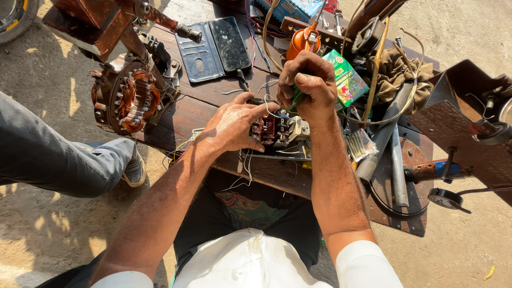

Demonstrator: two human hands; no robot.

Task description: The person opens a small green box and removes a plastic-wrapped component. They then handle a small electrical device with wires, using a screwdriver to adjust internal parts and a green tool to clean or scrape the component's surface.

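The person wears a white shirt with short sleeves, the cuffs ending above the elbows and leaving both forearms bare. The shirt's front hangs loose over the lap. Below it are dark trousers, black or perhaps very dark grey in the shade. The left hand (232, 125) and the right hand (311, 88) are bare, with no gloves, rings or watch visible from this side.

"What can't you see?"

"The right hand (312, 85) is closed over a green tool (296, 98), so most of it is hidden. The left hand (234, 125) covers part of the switch block (277, 130)."

"Anything cut off?"

"The tyre (15, 13) at the top corner, and the other person's leg (50, 154) at the left edge. The thin wires (245, 170) look white, maybe; they're too small to tell."
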